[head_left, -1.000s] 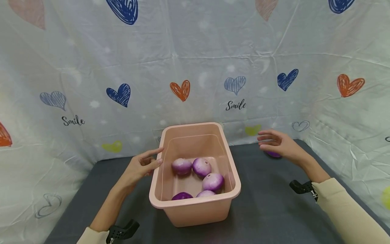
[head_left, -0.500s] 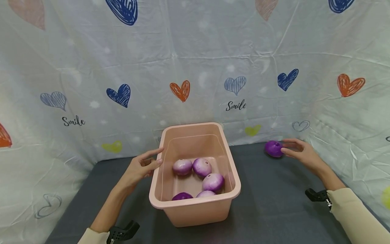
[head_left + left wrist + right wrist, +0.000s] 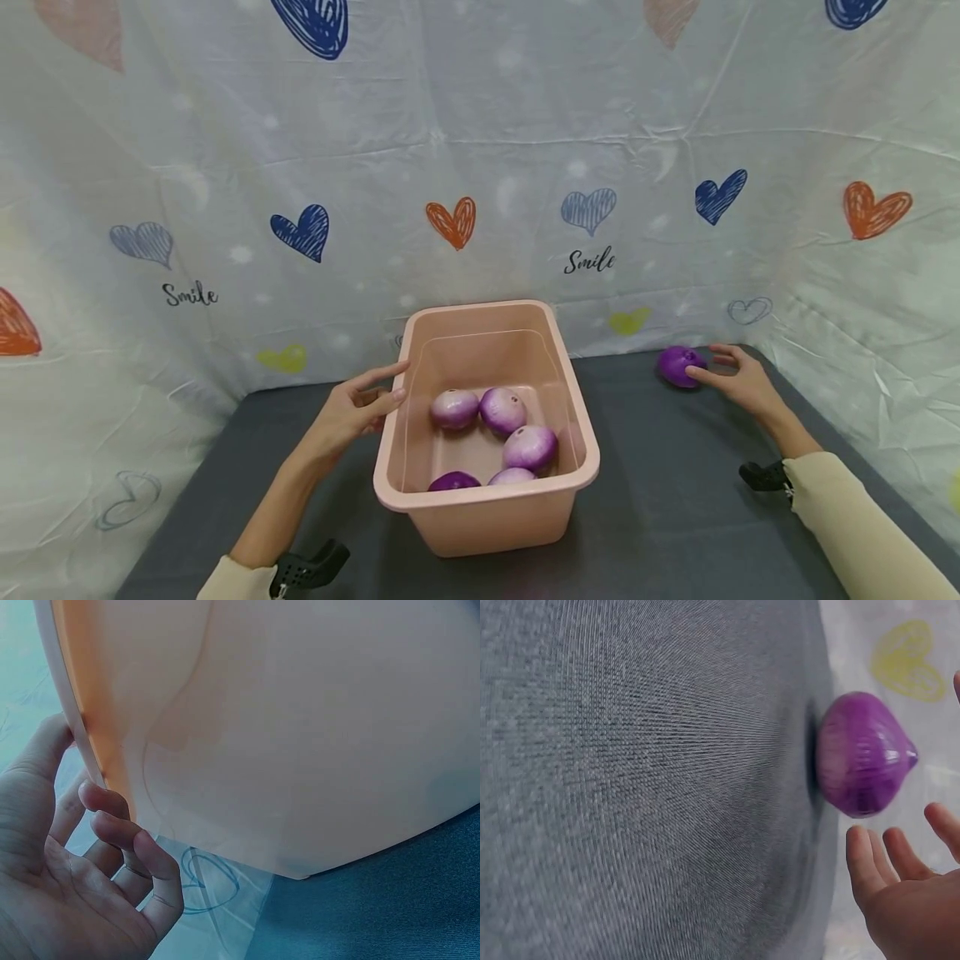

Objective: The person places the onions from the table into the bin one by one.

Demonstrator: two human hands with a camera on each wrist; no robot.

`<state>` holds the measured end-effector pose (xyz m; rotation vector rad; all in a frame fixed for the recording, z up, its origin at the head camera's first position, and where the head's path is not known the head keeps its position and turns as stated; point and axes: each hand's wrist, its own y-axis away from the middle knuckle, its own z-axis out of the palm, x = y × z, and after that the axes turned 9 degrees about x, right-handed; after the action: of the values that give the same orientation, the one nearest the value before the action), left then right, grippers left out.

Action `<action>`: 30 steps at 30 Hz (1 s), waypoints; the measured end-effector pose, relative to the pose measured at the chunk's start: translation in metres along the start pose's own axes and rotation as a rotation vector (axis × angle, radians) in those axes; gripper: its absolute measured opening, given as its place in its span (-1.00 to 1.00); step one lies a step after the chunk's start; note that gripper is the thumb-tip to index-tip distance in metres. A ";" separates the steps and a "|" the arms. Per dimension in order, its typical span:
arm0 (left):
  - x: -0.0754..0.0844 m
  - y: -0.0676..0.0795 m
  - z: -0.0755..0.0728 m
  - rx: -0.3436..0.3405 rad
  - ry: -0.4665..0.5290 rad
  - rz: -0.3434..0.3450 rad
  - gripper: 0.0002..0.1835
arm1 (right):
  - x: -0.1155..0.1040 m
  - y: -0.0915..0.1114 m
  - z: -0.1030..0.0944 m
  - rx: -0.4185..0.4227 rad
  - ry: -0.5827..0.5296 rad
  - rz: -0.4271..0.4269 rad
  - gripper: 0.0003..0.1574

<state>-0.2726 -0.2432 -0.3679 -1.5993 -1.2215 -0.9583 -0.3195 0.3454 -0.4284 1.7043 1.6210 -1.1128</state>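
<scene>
A pinkish-orange plastic bin [image 3: 495, 525] stands on the dark table, with several purple onions [image 3: 530, 448] inside. My left hand [image 3: 345, 421] holds the bin's left rim between thumb and index finger; the left wrist view has the other fingers of that hand [image 3: 112, 877] curled beside the outer wall. At the far right of the table lies one more onion [image 3: 678, 367], deep purple. Beside its right side is my right hand [image 3: 738, 390], fingers spread and thumb reaching toward it. In the right wrist view, the fingertips [image 3: 856, 834] sit just short of that onion [image 3: 859, 754].
The dark cloth-covered table [image 3: 652, 500] runs back to a white curtain [image 3: 502, 167] printed with hearts, which also hangs along both sides. The far-right onion is close to the back edge. The bin's raised rim lies between the two hands.
My right hand has swung right, from in front of the lone onion to its right side, uncovering it, then edged closer. The left hand stays on the bin's rim. The head view shifted slightly.
</scene>
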 end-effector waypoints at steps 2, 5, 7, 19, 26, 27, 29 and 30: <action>0.000 0.000 0.000 0.001 -0.001 0.000 -0.45 | 0.001 -0.003 0.002 -0.005 0.005 0.017 0.18; 0.001 0.000 0.000 0.002 -0.001 0.000 -0.45 | 0.004 -0.007 0.005 -0.003 0.016 0.031 0.25; 0.001 0.000 0.000 0.001 0.000 0.001 -0.46 | 0.007 -0.011 0.007 0.002 0.016 0.036 0.28; 0.001 0.000 -0.001 -0.005 0.009 -0.001 -0.46 | 0.013 -0.028 0.018 0.007 0.041 0.014 0.29; 0.000 0.000 0.000 -0.003 0.009 0.006 -0.46 | 0.016 -0.029 0.022 0.037 0.051 -0.054 0.01; 0.000 0.000 0.000 -0.002 0.008 0.007 -0.46 | 0.016 -0.029 0.023 0.038 0.056 -0.063 -0.02; 0.000 0.000 0.000 -0.001 0.003 0.008 -0.46 | 0.017 -0.029 0.023 0.040 0.061 -0.069 -0.05; -0.001 0.000 0.000 0.000 0.000 0.008 -0.46 | 0.018 -0.029 0.023 0.043 0.066 -0.070 -0.05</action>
<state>-0.2727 -0.2429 -0.3685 -1.6038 -1.2138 -0.9532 -0.3535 0.3393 -0.4508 1.7402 1.7212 -1.1431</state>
